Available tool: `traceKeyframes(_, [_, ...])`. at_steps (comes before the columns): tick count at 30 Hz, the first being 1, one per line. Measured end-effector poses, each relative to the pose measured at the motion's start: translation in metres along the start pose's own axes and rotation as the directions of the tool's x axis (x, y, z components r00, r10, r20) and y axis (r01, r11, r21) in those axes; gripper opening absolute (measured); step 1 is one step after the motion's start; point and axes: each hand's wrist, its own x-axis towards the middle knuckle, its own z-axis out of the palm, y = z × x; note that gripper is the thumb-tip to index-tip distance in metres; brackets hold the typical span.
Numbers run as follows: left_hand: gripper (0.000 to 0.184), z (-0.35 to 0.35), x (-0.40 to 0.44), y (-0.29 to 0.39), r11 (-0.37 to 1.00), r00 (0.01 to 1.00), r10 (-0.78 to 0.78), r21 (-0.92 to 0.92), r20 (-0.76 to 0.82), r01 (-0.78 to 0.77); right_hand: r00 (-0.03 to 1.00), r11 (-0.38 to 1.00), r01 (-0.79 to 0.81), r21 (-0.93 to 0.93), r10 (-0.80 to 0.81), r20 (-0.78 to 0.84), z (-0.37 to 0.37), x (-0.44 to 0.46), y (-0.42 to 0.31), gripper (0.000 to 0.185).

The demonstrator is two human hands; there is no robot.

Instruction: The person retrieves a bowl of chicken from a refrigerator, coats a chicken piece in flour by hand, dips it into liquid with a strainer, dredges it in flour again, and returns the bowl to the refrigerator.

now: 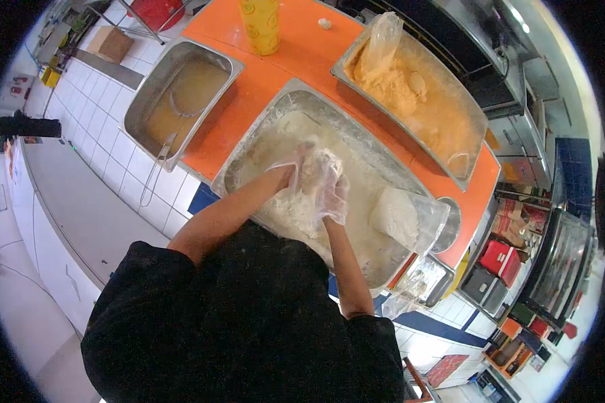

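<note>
In a large metal pan of white flour, I have both hands in clear plastic gloves. Between them is a flour-coated lump; its kind is hidden by the coating. My left hand is curled against its left side. On the right, my right hand closes around its lower edge. Loose flour lies around and under both hands. A clear plastic bag of flour rests in the pan's right end, to the right of my right hand.
The pans stand on an orange table. To the left is a metal pan of cloudy liquid with a wire-handled tool. A pan of orange powder sits at the back right, near a yellow patterned cylinder. A metal bowl is at right.
</note>
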Motion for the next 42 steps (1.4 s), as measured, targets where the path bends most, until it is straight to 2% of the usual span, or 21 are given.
traceKeyframes(2, [0.044,0.029,-0.028,0.013,0.983,0.997,-0.041,0.176,-0.071,0.053,0.963,0.916,0.268,0.298,-0.242,-0.121,0.0,0.012,0.025,0.035])
traceKeyframes(4, [0.044,0.035,-0.029,0.004,0.933,0.986,-0.069,0.34,-0.154,0.118,0.956,0.939,0.274,0.209,-0.241,-0.168,-0.004,0.018,0.044,0.039])
traceKeyframes(6, [0.039,0.022,-0.006,-0.018,0.95,0.995,0.096,0.301,-0.009,-0.089,0.946,0.955,0.272,0.119,-0.243,-0.213,-0.009,0.01,0.026,0.043])
traceKeyframes(8, [0.038,0.025,-0.001,-0.017,0.89,0.996,0.055,0.455,-0.07,-0.017,0.869,0.833,-0.494,-0.25,0.471,-0.15,-0.014,-0.02,-0.059,0.052])
traceKeyframes(10, [0.04,0.036,-0.011,-0.01,0.801,0.991,0.028,0.596,-0.134,0.058,0.858,0.836,-0.512,-0.198,0.488,-0.162,-0.012,-0.018,-0.032,0.055])
traceKeyframes(12, [0.035,0.051,-0.03,-0.003,0.894,0.978,0.16,0.439,-0.13,-0.088,0.845,0.835,-0.53,-0.146,0.506,-0.174,-0.015,-0.015,0.006,0.058])
traceKeyframes(14, [0.045,0.039,-0.028,-0.001,0.902,0.98,0.199,0.396,-0.031,-0.171,0.985,0.763,-0.136,-0.633,0.174,-0.002,-0.022,-0.014,0.038,0.055])
traceKeyframes(15, [0.055,0.032,-0.023,-0.002,0.907,0.968,0.243,0.34,0.065,-0.25,0.985,0.765,-0.136,-0.629,0.173,-0.003,-0.02,-0.015,0.034,0.055])
traceKeyframes(17, [0.057,-0.003,0.027,-0.025,0.839,0.904,0.379,0.338,0.2,-0.426,0.938,0.938,-0.344,-0.045,0.345,0.025,-0.015,-0.018,0.02,0.054])
traceKeyframes(19, [0.058,0.003,0.026,-0.021,0.743,0.8,0.498,0.31,0.334,-0.593,0.95,0.939,-0.311,-0.147,0.313,-0.009,-0.016,-0.007,0.023,0.049])
traceKeyframes(21, [0.06,0.02,0.01,-0.016,0.806,0.905,0.404,0.414,0.136,-0.422,0.96,0.928,-0.278,-0.249,0.277,-0.038,-0.015,-0.009,0.015,0.045])
traceKeyframes(22, [0.06,0.041,-0.009,-0.005,0.804,0.904,0.405,0.416,0.139,-0.424,0.979,0.82,0.153,-0.552,-0.201,-0.028,-0.014,-0.021,-0.003,0.039])
traceKeyframes(23, [0.043,0.065,-0.029,0.009,0.903,0.949,0.313,0.321,-0.038,-0.285,0.783,0.443,0.47,-0.764,-0.608,0.13,-0.012,-0.028,-0.015,0.033])
traceKeyframes(24, [0.029,0.077,-0.038,0.014,0.97,0.961,0.187,0.195,-0.202,-0.148,0.784,0.443,0.468,-0.765,-0.608,0.127,-0.011,-0.029,-0.014,0.033])
traceKeyframes(28, [0.037,0.056,-0.03,0.007,0.986,0.955,0.138,0.128,-0.263,-0.107,0.86,0.445,0.462,-0.767,-0.436,0.265,-0.018,-0.017,0.014,0.035])
traceKeyframes(30, [0.042,0.037,-0.031,0.018,0.823,0.869,0.334,0.562,-0.366,-0.08,0.89,0.441,0.448,-0.778,-0.299,0.343,-0.036,-0.002,0.023,0.045])
traceKeyframes(31, [0.042,0.025,-0.03,0.025,0.823,0.868,0.333,0.563,-0.37,-0.076,0.803,0.26,0.56,-0.787,-0.402,0.439,-0.045,0.008,0.02,0.052])
traceKeyframes(33, [0.045,0.004,-0.031,0.036,0.976,0.919,0.047,0.215,-0.391,0.041,0.697,0.07,0.638,-0.767,-0.474,0.537,-0.045,0.022,0.026,0.059])
traceKeyframes(35, [0.042,0.001,-0.052,0.047,0.958,0.904,0.102,0.285,-0.415,0.023,0.746,0.27,0.596,-0.756,-0.536,0.396,-0.037,0.04,0.049,0.081])
traceKeyframes(40, [0.029,-0.026,-0.067,0.049,0.908,0.856,0.255,0.417,-0.449,-0.052,0.739,0.174,0.66,-0.731,-0.324,0.59,0.0,0.054,0.03,0.107])
traceKeyframes(42, [0.021,-0.029,-0.077,0.053,0.995,0.969,0.052,0.092,-0.242,-0.031,0.727,0.163,0.684,-0.711,-0.236,0.645,0.02,0.073,0.023,0.109])
